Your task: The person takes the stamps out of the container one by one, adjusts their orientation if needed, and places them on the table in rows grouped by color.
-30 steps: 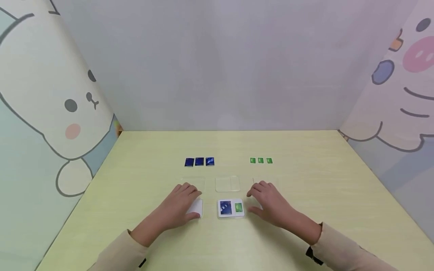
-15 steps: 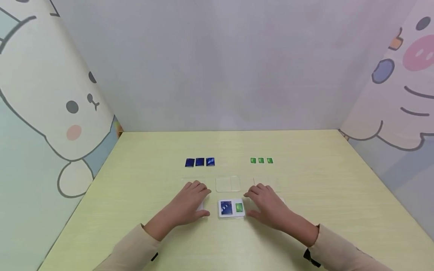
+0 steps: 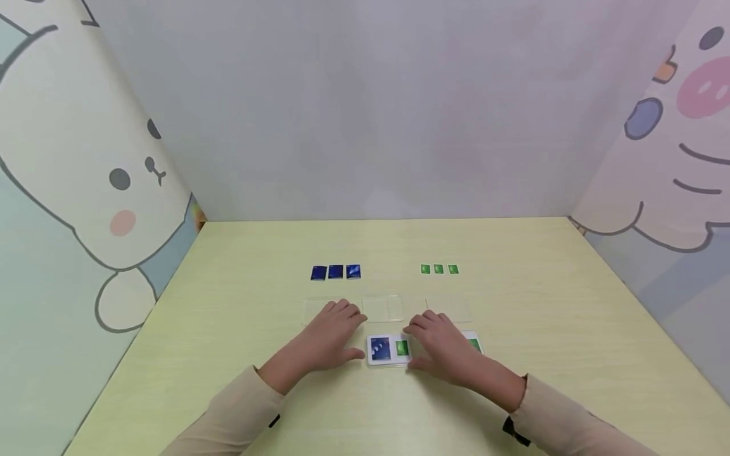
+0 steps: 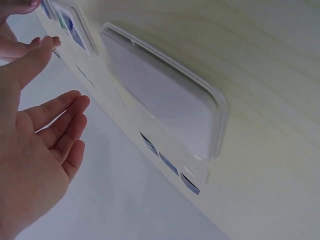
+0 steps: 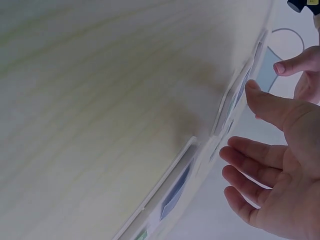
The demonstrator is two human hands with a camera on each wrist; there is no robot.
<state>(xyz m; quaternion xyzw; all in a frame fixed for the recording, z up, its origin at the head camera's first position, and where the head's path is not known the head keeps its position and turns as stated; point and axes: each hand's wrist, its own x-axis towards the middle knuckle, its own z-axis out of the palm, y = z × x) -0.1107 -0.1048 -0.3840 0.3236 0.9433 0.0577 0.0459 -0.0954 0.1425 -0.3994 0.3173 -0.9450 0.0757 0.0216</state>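
A flat white case [image 3: 381,363] with a blue moon-phase picture and a green picture lies between the two hands. At its left side is my left hand [image 3: 331,341], fingers relaxed and thumb apart, holding nothing. My right hand [image 3: 443,349] hovers over its right end, fingertips overlapping that edge in the head view. Nothing shows between the right fingers and thumb in the right wrist view. The left wrist view shows a plain white case [image 4: 160,95], which the left hand covers in the head view. Partly behind the right hand lies another case [image 3: 478,338] with a green picture.
Clear plastic pieces lie in a row behind the cases, the middle one [image 3: 376,309] best seen. Farther back are three blue cards [image 3: 336,272] and three small green cards [image 3: 438,269]. A pale curtain [image 3: 376,114] stands behind the table [image 3: 513,278].
My left hand has moved right, off to the side of the middle case. My right hand has shifted slightly left over that case, uncovering more of the right-hand case.
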